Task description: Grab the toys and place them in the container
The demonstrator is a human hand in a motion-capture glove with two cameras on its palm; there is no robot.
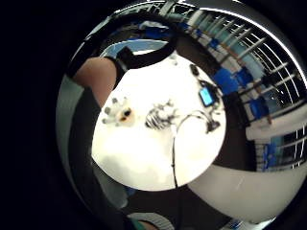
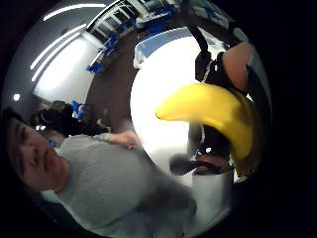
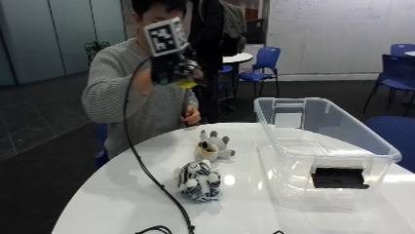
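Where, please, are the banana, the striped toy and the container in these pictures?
banana [image 2: 218,111]: thumb side palm view, on the middle of its yellow body.
striped toy [image 3: 198,181]: outside view, on its striped back.
container [image 3: 383,150]: outside view, on its near right rim.

The person wears a grey ribbed knit sweater [image 3: 129,92] with long sleeves. Above the white worktop [image 3: 129,195], the right hand [image 3: 174,68] wears a black glove with black straps.

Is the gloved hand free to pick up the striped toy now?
Probably not: the right hand, raised above the table, already grips a yellow toy. The striped toy lies uncovered.
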